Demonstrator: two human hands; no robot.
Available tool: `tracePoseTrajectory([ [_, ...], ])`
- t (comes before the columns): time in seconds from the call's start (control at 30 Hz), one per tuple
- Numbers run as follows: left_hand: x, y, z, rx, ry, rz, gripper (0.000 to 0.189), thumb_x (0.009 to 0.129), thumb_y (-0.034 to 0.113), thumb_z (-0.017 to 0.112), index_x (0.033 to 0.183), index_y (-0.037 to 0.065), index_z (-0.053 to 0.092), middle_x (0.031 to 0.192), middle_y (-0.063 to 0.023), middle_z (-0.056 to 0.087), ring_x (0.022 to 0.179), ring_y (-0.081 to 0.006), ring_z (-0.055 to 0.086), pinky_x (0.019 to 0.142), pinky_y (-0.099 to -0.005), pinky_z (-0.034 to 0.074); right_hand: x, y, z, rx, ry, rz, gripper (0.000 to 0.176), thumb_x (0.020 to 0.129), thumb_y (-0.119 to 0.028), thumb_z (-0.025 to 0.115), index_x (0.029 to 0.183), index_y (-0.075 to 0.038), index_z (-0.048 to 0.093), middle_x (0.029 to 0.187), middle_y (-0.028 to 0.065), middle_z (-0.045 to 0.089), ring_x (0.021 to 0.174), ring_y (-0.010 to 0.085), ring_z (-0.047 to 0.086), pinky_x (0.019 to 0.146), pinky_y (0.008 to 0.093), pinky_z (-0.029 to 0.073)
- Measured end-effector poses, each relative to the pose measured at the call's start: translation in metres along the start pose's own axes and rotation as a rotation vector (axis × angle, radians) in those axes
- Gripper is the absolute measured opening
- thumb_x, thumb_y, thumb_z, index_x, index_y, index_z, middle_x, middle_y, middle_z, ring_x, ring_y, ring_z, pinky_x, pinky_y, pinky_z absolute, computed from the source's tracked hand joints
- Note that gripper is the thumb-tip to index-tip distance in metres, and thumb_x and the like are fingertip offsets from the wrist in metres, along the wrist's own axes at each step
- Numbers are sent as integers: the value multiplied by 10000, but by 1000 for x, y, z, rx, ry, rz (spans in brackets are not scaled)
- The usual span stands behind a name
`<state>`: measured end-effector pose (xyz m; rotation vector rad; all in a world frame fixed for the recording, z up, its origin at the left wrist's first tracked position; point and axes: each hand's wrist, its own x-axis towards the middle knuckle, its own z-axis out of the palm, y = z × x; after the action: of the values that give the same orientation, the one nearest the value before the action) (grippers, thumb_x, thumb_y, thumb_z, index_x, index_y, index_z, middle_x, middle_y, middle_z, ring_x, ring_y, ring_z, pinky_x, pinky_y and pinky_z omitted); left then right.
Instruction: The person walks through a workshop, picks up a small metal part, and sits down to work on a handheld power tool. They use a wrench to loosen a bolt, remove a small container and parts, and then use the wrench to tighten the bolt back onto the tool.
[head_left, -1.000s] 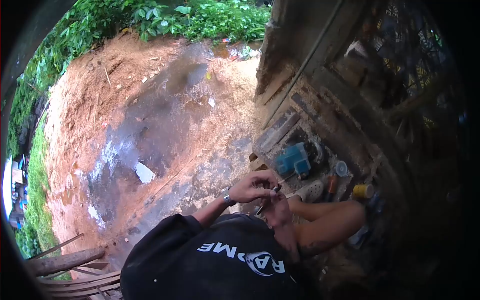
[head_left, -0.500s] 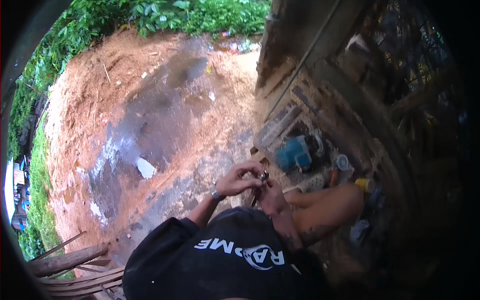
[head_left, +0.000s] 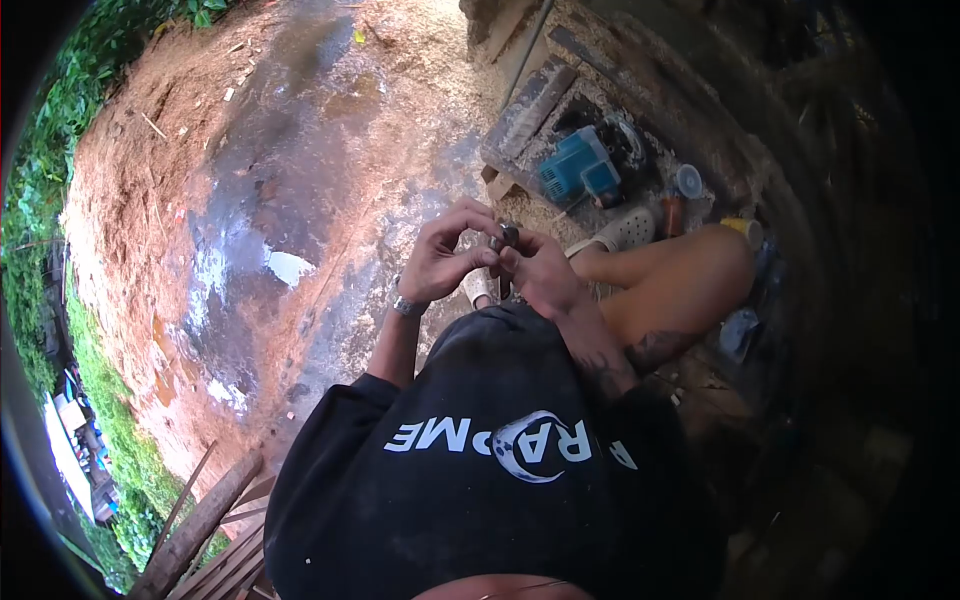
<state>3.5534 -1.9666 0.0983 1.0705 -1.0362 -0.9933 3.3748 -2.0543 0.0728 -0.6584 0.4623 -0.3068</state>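
My left hand (head_left: 447, 252), with a watch (head_left: 408, 306) on its wrist, is held up in front of my black shirt. Its thumb and fingers pinch at a small dark, shiny metal piece (head_left: 510, 236). From the other side my right hand (head_left: 545, 276) closes on the same piece, its thumb near the left fingertips. The fingers cover much of the piece, so its kind does not show. Beyond the right hand, a teal power tool (head_left: 578, 165) lies on the ground.
Boards (head_left: 535, 112) lie by the power tool. A perforated clog (head_left: 630, 230) is on my foot; a round clear lid (head_left: 689, 181) and a yellow-topped container (head_left: 745, 231) sit past my knee. Wet, muddy ground (head_left: 300, 150) spreads left. Timber poles (head_left: 200, 530) lie at lower left.
The view has tipped downward, so the hands, power tool and ground sit higher in it. Both hands stay together at the small metal piece.
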Motion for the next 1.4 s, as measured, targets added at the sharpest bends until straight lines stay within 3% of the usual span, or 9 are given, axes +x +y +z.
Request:
tracePoseTrajectory([
  [0.27, 1, -5, 5, 23, 40, -32, 275, 827, 173, 852, 1006, 19, 711, 1071, -67, 640, 1063, -192, 599, 967, -339, 450, 5, 3, -9, 49, 23, 63, 188, 974, -94, 721, 1112, 32, 702, 955, 85, 717, 882, 166, 692, 795, 322, 570],
  [0.43, 3, -3, 12, 27, 8, -61, 248, 792, 118, 864, 967, 25, 715, 1053, -56, 633, 1019, -183, 592, 924, -323, 460, 3, 10, -19, 22, -21, -46, 150, 984, -120, 716, 1094, -18, 718, 900, 13, 672, 799, 75, 592, 693, 260, 465],
  [0.53, 4, -1, 14, 76, -25, -73, 256, 792, 126, 867, 969, 23, 714, 1049, -56, 630, 1008, -180, 594, 916, -323, 466, -2, 4, -13, 118, -37, -24, 151, 987, -124, 710, 1098, -21, 708, 902, 9, 665, 799, 70, 586, 679, 252, 453],
  [0.73, 4, 1, 20, 7, -6, -100, 243, 797, 113, 854, 967, 16, 708, 1063, -60, 633, 1018, -183, 600, 922, -327, 469, -6, 8, -29, -7, -94, -10, 164, 974, -104, 714, 1118, -25, 700, 908, 23, 681, 788, 87, 607, 662, 263, 473],
  [0.93, 7, -2, 19, 83, 4, -53, 226, 814, 113, 834, 979, 17, 712, 1052, -66, 643, 1029, -193, 603, 931, -330, 462, -3, 12, -21, 119, 53, -18, 132, 967, -92, 715, 1090, -44, 717, 860, 26, 694, 759, 110, 625, 673, 262, 501],
  [1.1, 6, -2, 14, 71, -41, -63, 245, 836, 133, 840, 998, 14, 698, 1062, -59, 593, 1037, -182, 572, 930, -329, 446, -6, 1, -12, 149, -14, -39, 114, 1003, -82, 673, 1093, -25, 714, 936, 28, 676, 877, 118, 608, 808, 288, 488],
  [1.4, -3, -9, 10, 78, 9, -39, 220, 860, 147, 818, 992, 7, 712, 1048, -75, 630, 1002, -187, 609, 899, -326, 483, 0, 11, -15, 95, -39, 14, 131, 991, -71, 684, 1083, 21, 700, 922, 60, 687, 825, 130, 623, 764, 302, 511],
])
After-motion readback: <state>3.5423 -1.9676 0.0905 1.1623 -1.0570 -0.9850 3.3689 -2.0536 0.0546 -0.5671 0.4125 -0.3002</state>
